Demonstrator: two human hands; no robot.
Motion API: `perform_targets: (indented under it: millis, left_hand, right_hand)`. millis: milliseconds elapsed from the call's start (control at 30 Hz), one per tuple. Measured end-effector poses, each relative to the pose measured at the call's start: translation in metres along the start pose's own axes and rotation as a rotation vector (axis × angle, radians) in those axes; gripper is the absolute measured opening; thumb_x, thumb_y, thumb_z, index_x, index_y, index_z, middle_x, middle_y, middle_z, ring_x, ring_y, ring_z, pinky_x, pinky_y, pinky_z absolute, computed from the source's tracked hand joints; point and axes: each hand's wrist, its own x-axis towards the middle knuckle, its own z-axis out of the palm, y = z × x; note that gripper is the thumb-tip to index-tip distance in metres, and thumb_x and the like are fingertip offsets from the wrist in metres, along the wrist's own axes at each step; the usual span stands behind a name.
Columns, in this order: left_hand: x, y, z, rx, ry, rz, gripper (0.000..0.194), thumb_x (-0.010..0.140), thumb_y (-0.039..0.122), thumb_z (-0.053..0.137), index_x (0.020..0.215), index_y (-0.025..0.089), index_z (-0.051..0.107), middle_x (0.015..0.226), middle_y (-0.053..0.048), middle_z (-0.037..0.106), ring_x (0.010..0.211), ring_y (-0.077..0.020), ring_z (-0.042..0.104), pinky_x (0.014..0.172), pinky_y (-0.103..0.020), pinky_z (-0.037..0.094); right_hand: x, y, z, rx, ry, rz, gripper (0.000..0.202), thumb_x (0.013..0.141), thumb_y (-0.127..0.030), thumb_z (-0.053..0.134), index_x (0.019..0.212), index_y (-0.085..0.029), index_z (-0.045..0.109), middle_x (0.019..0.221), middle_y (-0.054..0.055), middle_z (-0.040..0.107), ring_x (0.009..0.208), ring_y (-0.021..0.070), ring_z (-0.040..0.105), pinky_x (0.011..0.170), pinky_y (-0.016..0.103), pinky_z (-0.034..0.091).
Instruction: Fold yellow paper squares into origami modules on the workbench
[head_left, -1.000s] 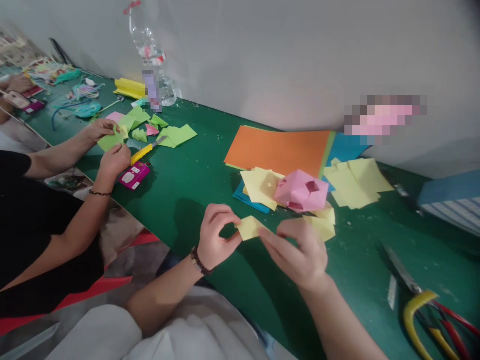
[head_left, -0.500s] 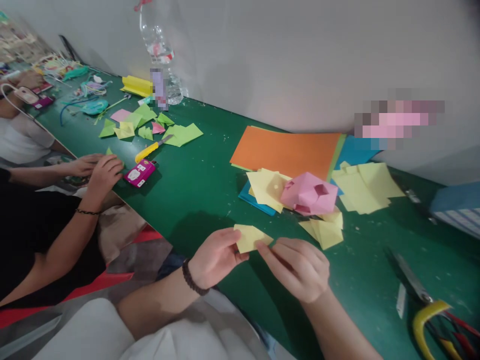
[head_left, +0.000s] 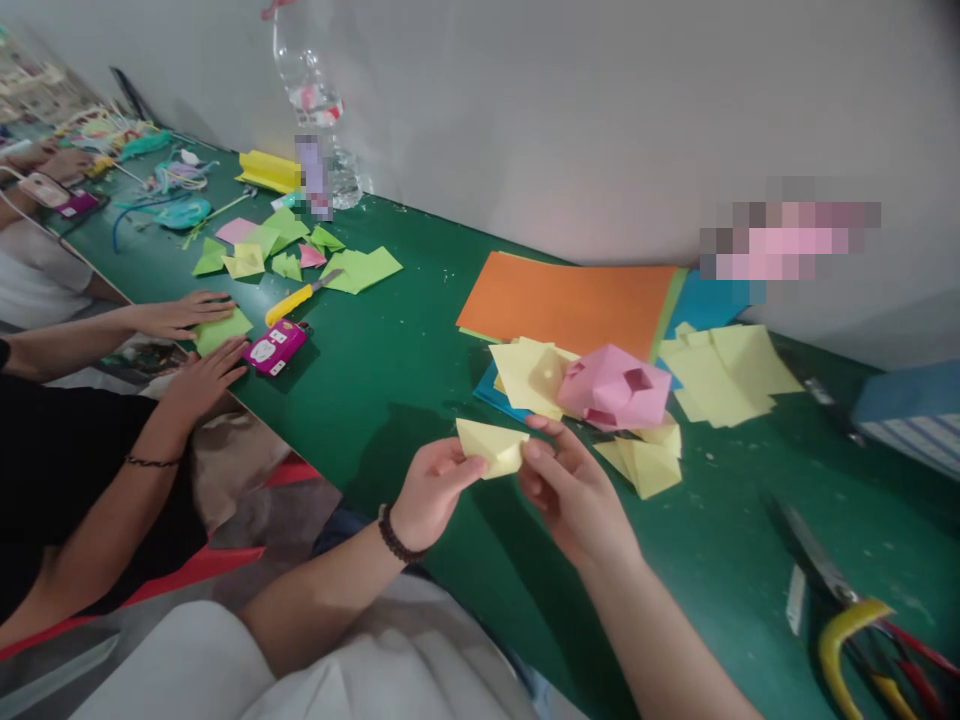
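Note:
Between my two hands, above the front of the green table [head_left: 405, 360], is a small folded piece of yellow paper [head_left: 491, 445]. My left hand [head_left: 433, 495] pinches its left end, thumb in front and fingers behind. At the right end, the thumb and fingers of my right hand [head_left: 574, 490] close on the paper. Just beyond my hands sits a pink folded-paper model [head_left: 616, 388] with several openings. Yellow paper pieces lie on both sides of it, a folded yellow piece [head_left: 646, 460] in front.
Orange sheets [head_left: 570, 305] lie behind, with a stack of yellow paper [head_left: 739, 375] to their right. Yellow-handled scissors [head_left: 847, 610] rest at front right. On the left, a co-worker's hands [head_left: 206, 385] press green paper, near a purple box [head_left: 277, 347] and a yellow cutter [head_left: 292, 300].
The yellow paper has been turned, its long straight edge now uppermost. My right hand has rolled palm-inward and shifted slightly up. The co-worker's hands have spread apart over green paper on the table.

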Motion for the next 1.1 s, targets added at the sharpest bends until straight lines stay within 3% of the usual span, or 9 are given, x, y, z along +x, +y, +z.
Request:
perform_targets:
  millis: [200,433,667,900,1100]
  left_hand:
    - [0.002,-0.004,-0.001,-0.083,0.083,-0.037,0.056,0.056,0.031,0.088,0.102,0.018,0.058,0.092,-0.004,0.068,0.087,-0.0187,0.064,0.085,-0.035,0.048]
    - [0.008,0.000,0.001,-0.234,0.093,-0.043,0.052,0.057,0.028,0.087,0.097,0.020,0.055,0.087,0.001,0.067,0.082,-0.0149,0.063,0.077,-0.028,0.046]
    - [0.009,0.002,-0.005,-0.218,0.019,-0.139,0.046,0.059,0.021,0.086,0.095,0.017,0.058,0.085,-0.001,0.066,0.079,-0.0133,0.061,0.074,-0.026,0.045]
    - [0.004,0.002,-0.006,-0.155,0.036,-0.116,0.057,0.057,0.019,0.088,0.104,0.016,0.056,0.090,-0.003,0.065,0.082,-0.0150,0.060,0.075,-0.028,0.045]
    - [0.005,-0.001,-0.007,-0.194,0.030,-0.160,0.059,0.055,0.018,0.090,0.104,0.015,0.058,0.088,-0.003,0.063,0.081,-0.0149,0.059,0.075,-0.028,0.044]
  right_hand:
    - [-0.001,0.004,0.004,0.040,0.021,0.001,0.046,0.066,-0.041,0.078,0.099,-0.025,0.051,0.059,-0.010,0.044,0.042,0.0047,0.031,0.040,0.020,0.023]
    - [-0.004,0.008,0.011,0.191,-0.048,0.113,0.053,0.066,-0.039,0.077,0.110,-0.027,0.051,0.054,-0.011,0.036,0.044,0.0059,0.032,0.041,0.018,0.020]
    - [0.002,0.011,0.004,0.112,-0.067,0.064,0.055,0.064,-0.047,0.077,0.111,-0.026,0.055,0.073,-0.003,0.057,0.065,0.0134,0.054,0.056,0.025,0.041]
    - [0.001,0.011,0.006,0.084,-0.003,0.057,0.055,0.060,-0.040,0.084,0.105,-0.025,0.057,0.062,-0.007,0.054,0.056,0.0087,0.046,0.055,0.023,0.036]
    - [0.001,0.008,0.003,0.054,-0.078,0.125,0.051,0.060,-0.039,0.084,0.102,-0.025,0.060,0.069,-0.005,0.059,0.060,0.0102,0.050,0.055,0.024,0.036]
